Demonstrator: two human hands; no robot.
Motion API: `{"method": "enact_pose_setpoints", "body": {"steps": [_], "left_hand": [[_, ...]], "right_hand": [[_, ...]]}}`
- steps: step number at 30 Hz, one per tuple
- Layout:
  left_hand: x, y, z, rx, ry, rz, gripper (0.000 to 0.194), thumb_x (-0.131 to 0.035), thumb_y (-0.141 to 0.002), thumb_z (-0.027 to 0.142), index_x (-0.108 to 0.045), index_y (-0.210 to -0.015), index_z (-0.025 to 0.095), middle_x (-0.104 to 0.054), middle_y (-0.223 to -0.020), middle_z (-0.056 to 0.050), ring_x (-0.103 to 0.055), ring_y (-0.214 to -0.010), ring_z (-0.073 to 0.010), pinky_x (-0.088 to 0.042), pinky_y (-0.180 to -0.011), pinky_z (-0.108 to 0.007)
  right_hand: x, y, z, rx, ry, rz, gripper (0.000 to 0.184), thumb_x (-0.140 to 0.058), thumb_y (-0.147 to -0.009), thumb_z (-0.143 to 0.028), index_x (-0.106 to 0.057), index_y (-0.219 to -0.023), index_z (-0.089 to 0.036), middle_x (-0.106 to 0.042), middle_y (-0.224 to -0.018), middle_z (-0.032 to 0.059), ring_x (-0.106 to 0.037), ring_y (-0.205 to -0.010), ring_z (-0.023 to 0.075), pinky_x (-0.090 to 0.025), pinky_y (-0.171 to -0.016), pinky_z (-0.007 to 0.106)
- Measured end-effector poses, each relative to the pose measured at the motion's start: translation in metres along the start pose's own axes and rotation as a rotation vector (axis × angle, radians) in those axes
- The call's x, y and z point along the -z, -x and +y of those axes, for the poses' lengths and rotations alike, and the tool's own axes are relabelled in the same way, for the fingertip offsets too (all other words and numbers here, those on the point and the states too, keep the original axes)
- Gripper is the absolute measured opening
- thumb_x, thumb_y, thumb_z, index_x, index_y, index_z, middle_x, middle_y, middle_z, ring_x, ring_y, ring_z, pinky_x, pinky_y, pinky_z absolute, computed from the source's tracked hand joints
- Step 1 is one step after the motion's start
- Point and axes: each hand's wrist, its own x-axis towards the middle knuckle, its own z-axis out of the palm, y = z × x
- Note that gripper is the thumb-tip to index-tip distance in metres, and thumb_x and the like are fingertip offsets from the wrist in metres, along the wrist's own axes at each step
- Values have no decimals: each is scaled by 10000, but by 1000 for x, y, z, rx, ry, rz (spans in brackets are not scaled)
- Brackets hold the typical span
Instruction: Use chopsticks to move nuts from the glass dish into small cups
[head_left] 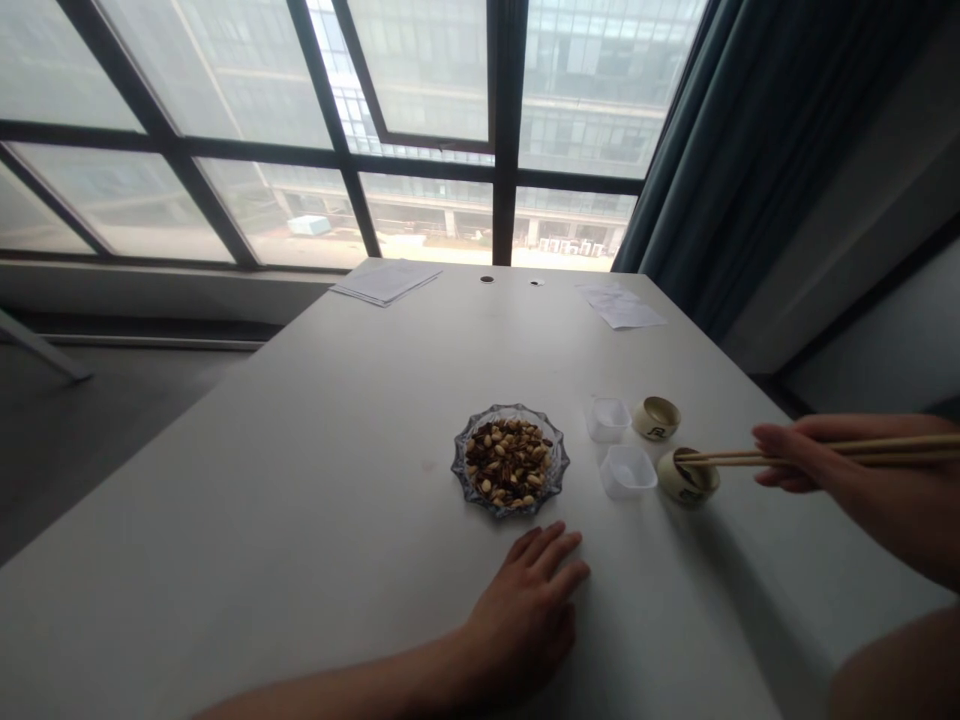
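Observation:
My right hand (825, 465) grips a pair of chopsticks (739, 459), whose tips reach into the nearer small ceramic cup (688, 488). Whether anything is pinched between the tips I cannot tell. Palm down on the table, my left hand (536, 590) lies with fingers spread just below a scalloped glass bowl (459, 468). Mixed nuts and seeds (510, 460), pale and dark brown, fill that bowl. Between the bowl and the cups sit two clear plastic containers, one farther (608, 420) and one nearer (628, 473). A second ceramic cup (657, 418) stands behind the first.
The white table (315, 480) stretches to a large window. Stacked papers (386, 281) lie at its far left and more sheets (619, 305) at the far right. Two small round spots, a dark one (487, 279) among them, show near the far edge. A dark curtain (720, 150) hangs at right.

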Motion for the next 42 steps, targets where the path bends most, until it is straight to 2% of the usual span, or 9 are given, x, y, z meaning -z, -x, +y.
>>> {"method": "enact_pose_setpoints", "body": {"steps": [4,10,16,18,20,23,25,34,42], "left_hand": [[0,-2,0,2,1,-6,536,-606,-812,94,-572,-1322,254,-440,-1605,-49,-310,-1523,-277,-245,-1256,-471],[0,-1,0,6,-6,-13,537,-597,-816,92,-569,-1327,256,-430,-1613,-52,-306,-1525,-283,-254,-1250,-487],[0,-1,-1,-3,-1,-11,533,-602,-814,104,-567,-1325,254,-434,-1609,-53,-304,-1526,-281,-241,-1252,-483],[0,-2,-1,-5,-1,-13,525,-601,-818,106,-567,-1320,253,-438,-1605,-52,-306,-1525,-274,-237,-1254,-472],[0,-1,0,-8,-4,-7,509,-600,-824,110,-568,-1312,253,-442,-1603,-49,-306,-1525,-268,-234,-1256,-464],[-1,-1,0,-8,-13,10,495,-603,-838,124,-564,-1313,258,-439,-1604,-43,-301,-1526,-263,-223,-1259,-462],[-1,0,-1,-8,-18,12,488,-604,-853,139,-560,-1323,260,-439,-1604,-40,-302,-1525,-263,-220,-1259,-462],[-2,1,-1,-23,-37,19,450,-602,-883,174,-557,-1324,246,-454,-1592,-50,-306,-1519,-265,-220,-1256,-457],[-5,2,-2,-25,-30,27,458,-608,-893,191,-551,-1343,250,-448,-1596,-55,-301,-1521,-272,-222,-1254,-462]], "right_hand": [[-12,-15,11,-65,-5,-124,397,-724,-838,-620,-807,-763,-239,-789,-698,108,-781,-656,336,-563,-438,323],[-29,-29,15,-114,-70,-239,329,-718,-875,-521,-804,-897,-204,-807,-790,95,-789,-715,314,-604,-596,354],[-29,-9,-25,-73,-210,89,394,-720,-872,-603,-792,-885,-215,-803,-778,95,-792,-723,317,-633,-628,385],[-38,1,-41,-31,-333,9,400,-716,-881,-606,-798,-899,-215,-805,-791,86,-790,-716,285,-639,-640,360],[-52,9,-55,53,-391,-170,389,-689,-912,-592,-805,-897,-222,-805,-796,71,-784,-716,248,-626,-649,322],[-75,15,-69,168,-372,-427,390,-628,-974,-553,-797,-840,-228,-801,-812,47,-768,-746,203,-585,-668,277],[-87,17,-74,201,-350,-518,415,-606,-991,-543,-782,-796,-221,-792,-798,38,-752,-743,184,-557,-658,260],[-109,16,-76,180,-299,-611,451,-578,-1001,-548,-748,-779,-194,-775,-744,37,-733,-699,174,-513,-607,246],[-112,17,-75,163,-309,-567,483,-571,-997,-574,-768,-799,-181,-782,-729,54,-754,-680,190,-532,-601,257]]}}
